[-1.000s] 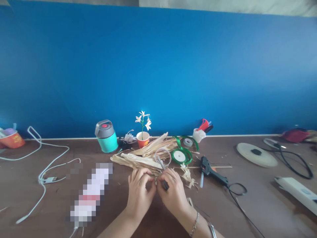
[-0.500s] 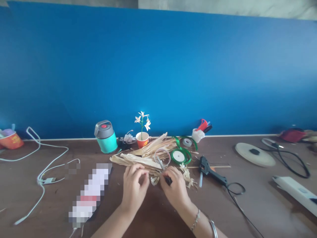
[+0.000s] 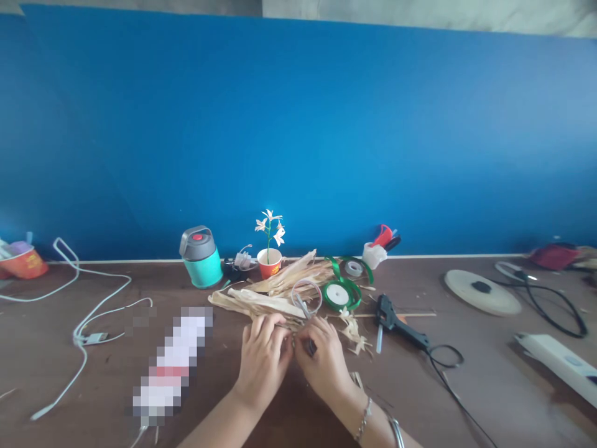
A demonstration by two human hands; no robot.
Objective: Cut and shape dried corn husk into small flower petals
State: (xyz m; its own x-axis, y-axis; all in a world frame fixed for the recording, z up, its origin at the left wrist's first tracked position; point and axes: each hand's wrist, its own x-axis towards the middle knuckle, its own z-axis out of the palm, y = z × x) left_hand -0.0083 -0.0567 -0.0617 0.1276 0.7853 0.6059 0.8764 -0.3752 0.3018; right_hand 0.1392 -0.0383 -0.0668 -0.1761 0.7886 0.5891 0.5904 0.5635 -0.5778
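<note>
My left hand [image 3: 265,354] and my right hand [image 3: 324,354] meet at the fingertips above the table, both with fingers bent and pinched. A tiny piece [image 3: 293,339] shows between them, too small to name. Something dark is partly visible inside the curl of my right hand. Just beyond it, a slim metal blade-like piece [image 3: 303,306] lies across a pale ring [image 3: 319,297]; whether my right hand holds it I cannot tell. Dried pale husks [image 3: 263,303] are heaped beyond my fingers. Small pale flower pieces [image 3: 354,333] lie right of my right hand.
A green ribbon spool [image 3: 336,294] stands behind the hands. The black glue gun [image 3: 405,331] and its cord are at right. A paper cup [image 3: 269,269] holds a white-flowered stem [image 3: 268,233]. Also around are a turquoise flask [image 3: 203,269], a round lid [image 3: 504,302] and white cables [image 3: 81,330].
My left hand has moved right and my right hand slightly left, so the fingertips now come together. The pale petal-like piece seen between them before is now hidden.
</note>
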